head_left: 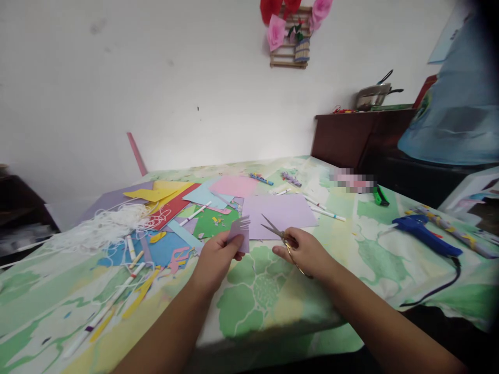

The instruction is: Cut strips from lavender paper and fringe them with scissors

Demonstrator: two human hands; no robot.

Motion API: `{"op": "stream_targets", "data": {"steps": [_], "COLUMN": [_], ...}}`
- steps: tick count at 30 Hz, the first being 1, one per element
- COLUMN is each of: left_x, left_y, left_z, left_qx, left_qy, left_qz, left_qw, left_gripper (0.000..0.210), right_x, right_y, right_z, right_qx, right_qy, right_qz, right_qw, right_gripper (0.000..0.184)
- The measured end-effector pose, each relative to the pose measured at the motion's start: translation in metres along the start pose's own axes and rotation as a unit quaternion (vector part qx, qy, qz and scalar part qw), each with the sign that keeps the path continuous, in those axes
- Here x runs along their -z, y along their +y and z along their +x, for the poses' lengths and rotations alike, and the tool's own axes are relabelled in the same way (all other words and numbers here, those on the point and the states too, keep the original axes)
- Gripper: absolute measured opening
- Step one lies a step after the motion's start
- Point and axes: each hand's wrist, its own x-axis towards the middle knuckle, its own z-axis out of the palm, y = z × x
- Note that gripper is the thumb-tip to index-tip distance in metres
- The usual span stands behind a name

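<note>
My left hand (218, 258) pinches a small piece of purple paper (242, 240) whose upper edge is cut into narrow strips. In my right hand (307, 252) is a pair of scissors (276, 229) with gold handles; the fingers are in the handles and the blades stand slightly apart. The blades point up and left toward the purple piece without touching it. Behind both hands lies a larger sheet of light purple paper (283, 210). To its left, a green sheet (208, 223) carries small paper scraps.
White string (105, 228) is tangled over coloured sheets at the left, beside several markers (117, 291). A blue glue gun (427, 234) with its cord lies at the right, near a green cutter (381, 196). A large water bottle (460, 104) stands beyond the table.
</note>
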Motion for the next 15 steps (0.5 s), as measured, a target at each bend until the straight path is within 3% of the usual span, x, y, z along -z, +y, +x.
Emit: {"op": "stream_targets", "data": {"steps": [7, 15], "left_x": [-0.001, -0.001], "left_y": [0.001, -0.002], "left_z": [0.0, 0.007], "left_qx": [0.064, 0.091], "left_qy": [0.001, 0.041], "left_qz": [-0.031, -0.124], "left_qw": [0.997, 0.987], "left_gripper": [0.013, 0.013], "right_x": [0.003, -0.003], "right_y": [-0.011, -0.019], "right_z": [0.0, 0.01], "right_qx": [0.037, 0.062], "right_qy": [-0.089, -0.075], "right_qz": [-0.146, -0.208], "right_qw": [0.985, 0.973], "right_gripper": [0.043, 0.049]}}
